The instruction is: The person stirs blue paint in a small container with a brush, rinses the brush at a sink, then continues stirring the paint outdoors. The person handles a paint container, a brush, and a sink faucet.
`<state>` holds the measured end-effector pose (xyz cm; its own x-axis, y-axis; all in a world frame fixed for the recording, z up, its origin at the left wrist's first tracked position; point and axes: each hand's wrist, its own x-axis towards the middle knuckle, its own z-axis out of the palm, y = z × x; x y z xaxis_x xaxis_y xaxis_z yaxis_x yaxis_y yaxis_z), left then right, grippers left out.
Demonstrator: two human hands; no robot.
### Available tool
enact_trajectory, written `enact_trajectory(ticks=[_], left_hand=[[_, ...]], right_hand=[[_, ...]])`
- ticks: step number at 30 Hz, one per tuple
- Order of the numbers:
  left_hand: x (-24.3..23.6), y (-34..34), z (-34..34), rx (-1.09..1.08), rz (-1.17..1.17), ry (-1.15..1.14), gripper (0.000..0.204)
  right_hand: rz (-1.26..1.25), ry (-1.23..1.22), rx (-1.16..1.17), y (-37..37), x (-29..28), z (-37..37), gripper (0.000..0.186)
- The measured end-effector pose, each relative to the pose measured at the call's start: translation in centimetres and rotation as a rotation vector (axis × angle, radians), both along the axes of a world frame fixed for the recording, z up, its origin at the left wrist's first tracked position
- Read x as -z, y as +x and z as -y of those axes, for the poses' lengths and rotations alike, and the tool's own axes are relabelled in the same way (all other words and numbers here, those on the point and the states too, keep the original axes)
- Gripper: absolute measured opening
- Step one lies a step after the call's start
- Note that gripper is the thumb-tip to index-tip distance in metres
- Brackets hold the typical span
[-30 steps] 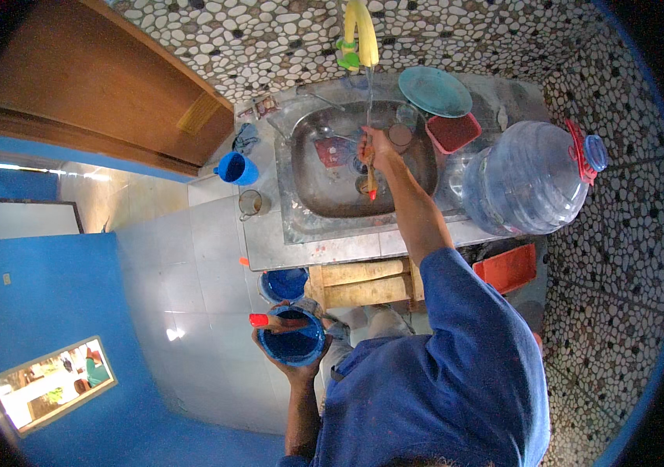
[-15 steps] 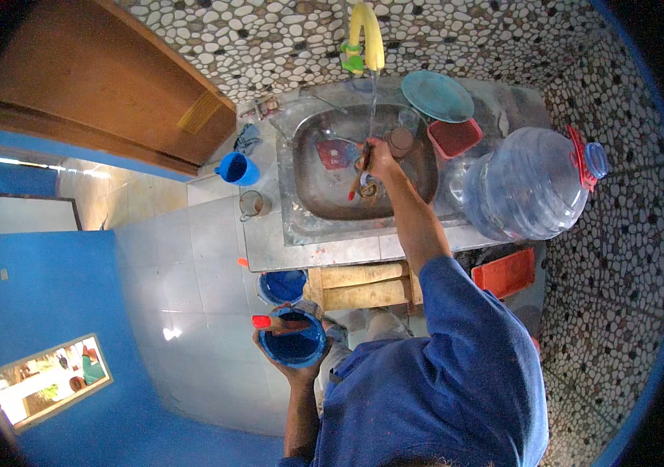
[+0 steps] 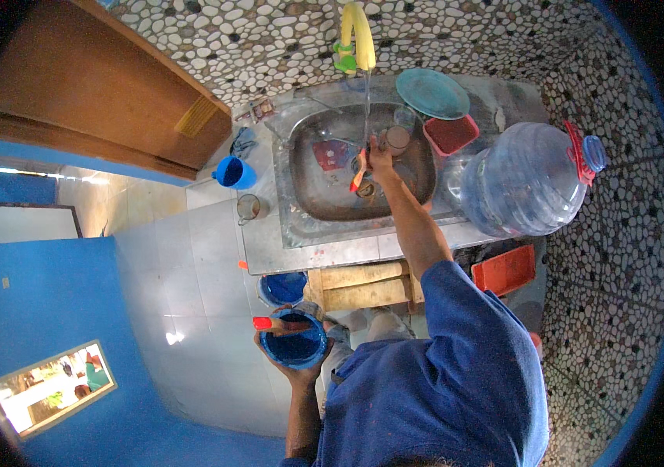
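My right hand [image 3: 380, 158] is closed around a paintbrush [image 3: 358, 173] over the sink [image 3: 316, 204], just below the water stream [image 3: 367, 97] from the yellow tap [image 3: 360, 37]. Its orange-red end points down toward the basin. Lower left, clear of the counter, my left hand [image 3: 301, 375] grips a small blue paint pot [image 3: 295, 352] from below. A second brush with a red end [image 3: 263, 321] lies across the pot's rim. Inside the basin are a pinkish cup [image 3: 397, 140], a glass [image 3: 404, 118] and a red packet-like piece [image 3: 330, 154].
A teal plate [image 3: 433, 92], red square tub [image 3: 452, 134] and large water bottle [image 3: 526, 179] crowd the counter's right. Left stand a blue mug [image 3: 234, 172] and glass mug [image 3: 249, 207]. Below are a blue-paint bucket [image 3: 282, 288], wooden stool [image 3: 367, 288] and red tray [image 3: 505, 271].
The brush in my right hand has turned, so more of its orange handle shows beside the hand. My left hand and the pot have barely moved. The whole view has shifted slightly.
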<state>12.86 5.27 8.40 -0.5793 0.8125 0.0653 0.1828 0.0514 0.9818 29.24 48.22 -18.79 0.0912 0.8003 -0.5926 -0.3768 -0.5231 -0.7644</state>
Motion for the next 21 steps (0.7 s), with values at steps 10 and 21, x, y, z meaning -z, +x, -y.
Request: enact_trajectory(ticks=[10, 21], left_hand=[[-1.1, 0.3, -0.9, -0.015, -0.002, -0.012, 0.130], [-1.8, 0.8, -1.7, -0.027, -0.024, -0.018, 0.130]], right_hand=[[-0.247, 0.211, -0.138, 0.9, 2.4, 1.0, 0.038], [-0.134, 0.225, -0.064, -0.4, 2.2, 0.1, 0.034]])
